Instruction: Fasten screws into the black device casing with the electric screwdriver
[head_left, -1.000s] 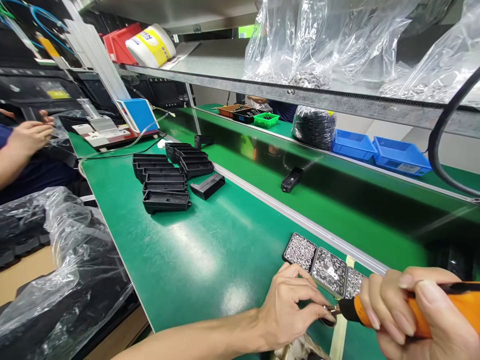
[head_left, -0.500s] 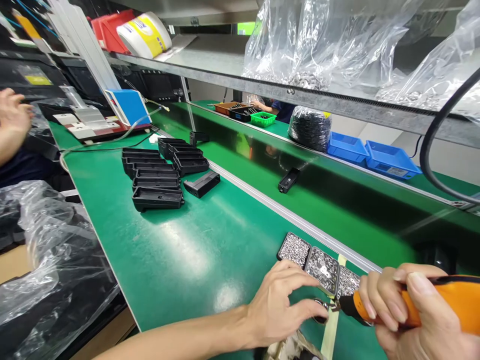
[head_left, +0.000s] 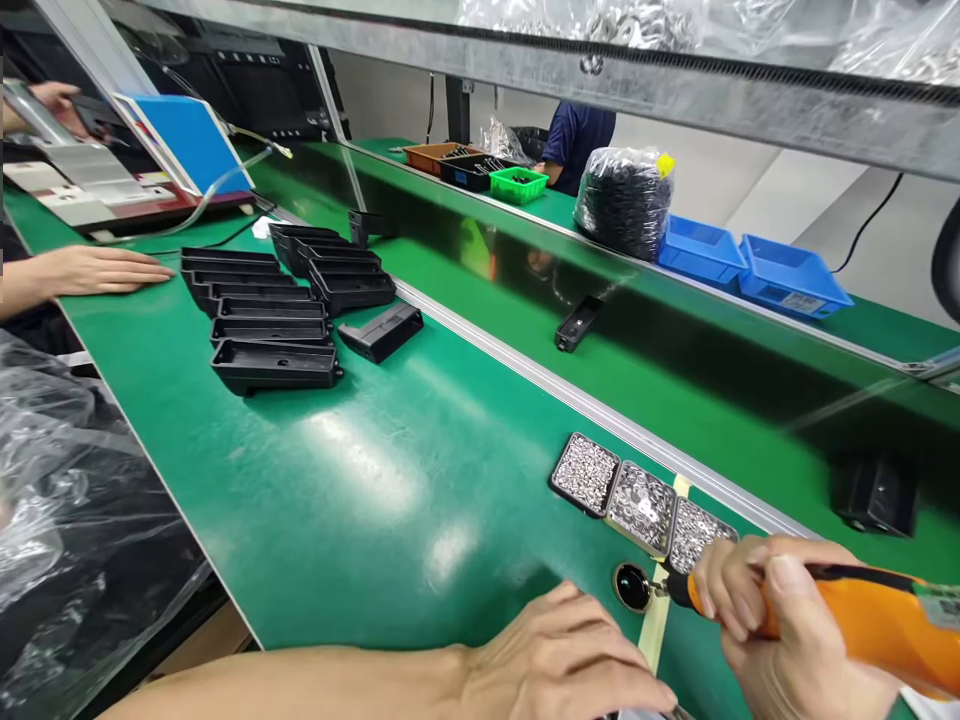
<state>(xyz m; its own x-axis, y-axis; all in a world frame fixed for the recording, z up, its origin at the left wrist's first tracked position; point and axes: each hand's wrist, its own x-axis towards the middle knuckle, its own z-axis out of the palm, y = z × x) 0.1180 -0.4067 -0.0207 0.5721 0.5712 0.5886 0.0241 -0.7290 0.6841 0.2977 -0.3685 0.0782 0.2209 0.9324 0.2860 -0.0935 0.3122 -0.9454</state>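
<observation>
My right hand (head_left: 780,610) is wrapped around an orange electric screwdriver (head_left: 870,620). Its bit points left, at the edge of a small round black disc (head_left: 632,587) with a brass-coloured rim; whether they touch I cannot tell. Down at the bottom edge is my left hand (head_left: 562,655), fingers curled together over something pale and metallic that is mostly cut off. Just beyond the screwdriver tip, three square trays stand in a row: one of small metal pieces (head_left: 586,472), one of washers (head_left: 643,507), and one of small metal parts (head_left: 697,535), partly behind my right hand.
Black plastic housings (head_left: 274,365) stand in rows on the green bench (head_left: 360,560), one lying apart (head_left: 381,333). A metal rail (head_left: 525,375) and reflective panel (head_left: 465,250) run behind. A co-worker's hand (head_left: 112,270) rests at the left. Overhead is a metal shelf (head_left: 420,55).
My left hand has left the black disc and moved down to the bottom edge. The screwdriver stays by the disc. The co-worker's hand now lies on the bench, and the view has tilted down.
</observation>
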